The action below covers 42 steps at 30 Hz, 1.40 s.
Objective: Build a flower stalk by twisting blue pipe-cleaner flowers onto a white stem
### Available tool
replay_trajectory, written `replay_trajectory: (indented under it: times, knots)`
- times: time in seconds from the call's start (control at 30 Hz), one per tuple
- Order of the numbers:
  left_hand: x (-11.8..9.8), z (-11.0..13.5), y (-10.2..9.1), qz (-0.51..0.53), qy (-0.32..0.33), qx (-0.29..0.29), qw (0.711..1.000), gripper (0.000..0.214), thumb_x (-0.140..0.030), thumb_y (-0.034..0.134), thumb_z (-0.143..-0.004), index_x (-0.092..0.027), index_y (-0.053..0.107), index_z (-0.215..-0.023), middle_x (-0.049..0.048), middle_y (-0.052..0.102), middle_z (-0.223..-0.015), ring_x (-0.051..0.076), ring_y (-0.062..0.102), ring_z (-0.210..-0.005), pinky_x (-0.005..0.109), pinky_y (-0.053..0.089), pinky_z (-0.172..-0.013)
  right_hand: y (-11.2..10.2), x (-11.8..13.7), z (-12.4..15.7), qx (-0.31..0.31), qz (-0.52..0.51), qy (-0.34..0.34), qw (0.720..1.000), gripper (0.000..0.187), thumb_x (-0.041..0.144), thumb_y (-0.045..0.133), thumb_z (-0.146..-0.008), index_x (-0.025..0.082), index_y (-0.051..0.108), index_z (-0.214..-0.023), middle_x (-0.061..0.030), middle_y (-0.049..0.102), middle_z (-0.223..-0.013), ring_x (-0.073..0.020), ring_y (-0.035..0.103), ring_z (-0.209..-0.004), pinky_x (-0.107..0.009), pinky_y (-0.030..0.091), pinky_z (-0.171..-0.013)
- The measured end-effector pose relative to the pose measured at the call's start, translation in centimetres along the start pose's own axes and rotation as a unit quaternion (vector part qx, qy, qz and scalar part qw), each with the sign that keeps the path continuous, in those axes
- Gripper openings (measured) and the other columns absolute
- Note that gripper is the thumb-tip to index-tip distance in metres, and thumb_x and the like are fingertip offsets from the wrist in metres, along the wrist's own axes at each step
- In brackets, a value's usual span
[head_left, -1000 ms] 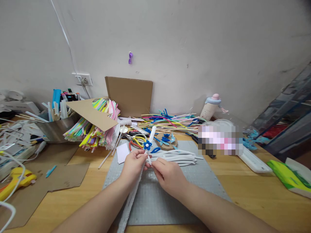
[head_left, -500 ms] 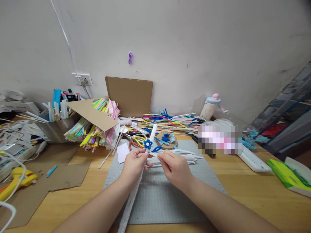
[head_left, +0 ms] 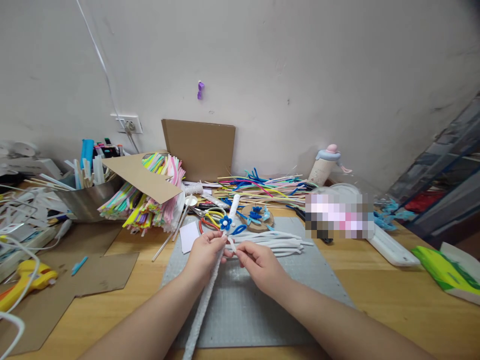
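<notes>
My left hand (head_left: pixel 210 252) is closed around a long white fuzzy stick (head_left: pixel 203 310), which slants from the bottom edge up past my fingers. At its upper part sits a blue pipe-cleaner flower (head_left: pixel 225 223) with a white centre, and a blue loop (head_left: pixel 239 229) sticks out to the right. My right hand (head_left: pixel 259 261) pinches the end of a short white pipe cleaner (head_left: pixel 231 244) that runs from the stick beside my left fingers. Behind my hands, several white pipe cleaners (head_left: pixel 277 242) lie on the grey cutting mat (head_left: pixel 258 310).
Pliers (head_left: pixel 210 220), a white card (head_left: pixel 189 237) and a round wooden disc (head_left: pixel 258 227) with blue pieces lie just beyond. Bundled colourful pipe cleaners (head_left: pixel 146 210) stand left, near a yellow glue gun (head_left: pixel 30 280). A bottle (head_left: pixel 324 162) stands back right.
My right hand has moved slightly left and down, bending the short white pipe cleaner downward. The stick with the flower has shifted slightly left in my left hand.
</notes>
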<state>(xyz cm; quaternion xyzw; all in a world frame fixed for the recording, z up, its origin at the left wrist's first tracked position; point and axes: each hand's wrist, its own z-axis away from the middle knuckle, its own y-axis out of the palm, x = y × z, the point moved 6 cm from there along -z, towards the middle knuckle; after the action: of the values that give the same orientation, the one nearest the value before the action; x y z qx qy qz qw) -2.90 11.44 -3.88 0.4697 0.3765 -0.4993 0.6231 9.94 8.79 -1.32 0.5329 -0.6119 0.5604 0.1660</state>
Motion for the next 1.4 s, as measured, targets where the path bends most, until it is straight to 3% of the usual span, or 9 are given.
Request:
replay_trajectory:
  times: [0.17, 0.3, 0.4, 0.47, 0.53, 0.7, 0.83, 1.07, 1.4]
  knots:
    - [0.5, -0.4, 0.0, -0.003, 0.004, 0.012, 1.000, 0.022, -0.024, 0.065, -0.066, -0.011, 0.057, -0.082, 0.0086, 0.068, -0.084, 0.008, 0.056, -0.045, 0.016, 0.039, -0.035, 0.5, -0.4, 0.1, 0.013, -0.002, 0.010, 1.000, 0.020, 0.024, 0.042, -0.085, 0.021, 0.062, -0.082, 0.0007, 0.057, -0.067, -0.0127, 0.047, -0.060, -0.022, 0.032, -0.055]
    - [0.7, -0.5, 0.1, -0.011, 0.012, 0.032, 0.999, 0.023, -0.030, 0.065, -0.067, -0.012, 0.058, -0.079, 0.0067, 0.068, -0.080, 0.007, 0.055, -0.044, 0.016, 0.037, -0.033, 0.5, -0.4, 0.2, 0.010, -0.025, 0.018, 0.999, 0.019, 0.028, 0.046, -0.083, 0.021, 0.063, -0.077, -0.0002, 0.057, -0.066, -0.0134, 0.048, -0.060, -0.024, 0.035, -0.056]
    - [0.6, -0.4, 0.3, -0.020, 0.019, 0.038, 0.999, 0.022, -0.030, 0.065, -0.066, -0.013, 0.057, -0.075, 0.0032, 0.066, -0.070, 0.008, 0.055, -0.044, 0.015, 0.035, -0.032, 0.8, -2.1, -0.1, -0.002, -0.141, 0.117, 0.983, 0.025, 0.038, 0.046, -0.082, 0.019, 0.059, -0.071, 0.0007, 0.054, -0.060, -0.0107, 0.044, -0.047, -0.022, 0.034, -0.045]
    - [0.6, -0.3, 0.4, -0.029, 0.022, 0.032, 0.999, 0.022, -0.030, 0.065, -0.065, -0.013, 0.056, -0.076, 0.0016, 0.064, -0.067, 0.009, 0.056, -0.045, 0.016, 0.034, -0.032, 1.2, -3.5, -0.3, -0.021, -0.236, 0.204, 0.950, 0.026, 0.044, 0.048, -0.079, 0.019, 0.055, -0.074, 0.0021, 0.052, -0.058, -0.0090, 0.041, -0.039, -0.021, 0.029, -0.036]
    - [0.7, -0.1, 0.6, -0.038, 0.017, 0.027, 0.999, 0.023, -0.029, 0.065, -0.065, -0.013, 0.055, -0.078, 0.0009, 0.064, -0.066, 0.009, 0.056, -0.045, 0.016, 0.034, -0.032, 1.4, -4.2, -0.4, -0.039, -0.303, 0.244, 0.921, 0.027, 0.046, 0.055, -0.074, 0.020, 0.053, -0.081, 0.0027, 0.054, -0.061, -0.0083, 0.042, -0.039, -0.019, 0.026, -0.033]
    - [1.3, 0.3, 1.3, -0.043, -0.002, 0.047, 0.998, 0.027, -0.030, 0.066, -0.063, -0.015, 0.049, -0.078, 0.0006, 0.064, -0.065, 0.010, 0.056, -0.043, 0.016, 0.035, -0.032, 1.2, -4.9, -0.5, -0.072, -0.350, 0.241, 0.902, 0.031, 0.041, 0.064, -0.069, 0.017, 0.056, -0.085, 0.0012, 0.058, -0.069, -0.0057, 0.042, -0.044, -0.016, 0.026, -0.035]
    - [1.7, 0.5, 1.7, -0.048, -0.005, 0.072, 0.996, 0.029, -0.032, 0.066, -0.062, -0.015, 0.049, -0.078, 0.0024, 0.065, -0.071, 0.009, 0.056, -0.043, 0.016, 0.035, -0.032, 1.0, -5.1, -0.7, -0.080, -0.358, 0.212, 0.906, 0.029, 0.038, 0.068, -0.066, 0.015, 0.058, -0.082, 0.0014, 0.059, -0.066, -0.0049, 0.040, -0.043, -0.016, 0.025, -0.037]
    - [2.2, 0.4, 1.9, -0.052, -0.005, 0.091, 0.994, 0.028, -0.032, 0.065, -0.066, -0.013, 0.050, -0.082, 0.0044, 0.066, -0.077, 0.010, 0.059, -0.047, 0.015, 0.036, -0.034, 0.8, -5.1, -0.6, -0.106, -0.339, 0.235, 0.905, 0.031, 0.038, 0.069, -0.062, 0.015, 0.061, -0.080, 0.0000, 0.062, -0.068, -0.0077, 0.045, -0.048, -0.017, 0.025, -0.038]
    - [2.1, 0.5, 2.0, -0.048, -0.016, 0.089, 0.995, 0.029, -0.032, 0.064, -0.068, -0.013, 0.051, -0.087, 0.0088, 0.067, -0.086, 0.010, 0.060, -0.049, 0.015, 0.037, -0.034, 1.2, -5.6, -0.6, -0.140, -0.355, 0.224, 0.897, 0.032, 0.038, 0.069, -0.063, 0.014, 0.059, -0.081, 0.0006, 0.061, -0.066, -0.0075, 0.043, -0.047, -0.018, 0.024, -0.037]
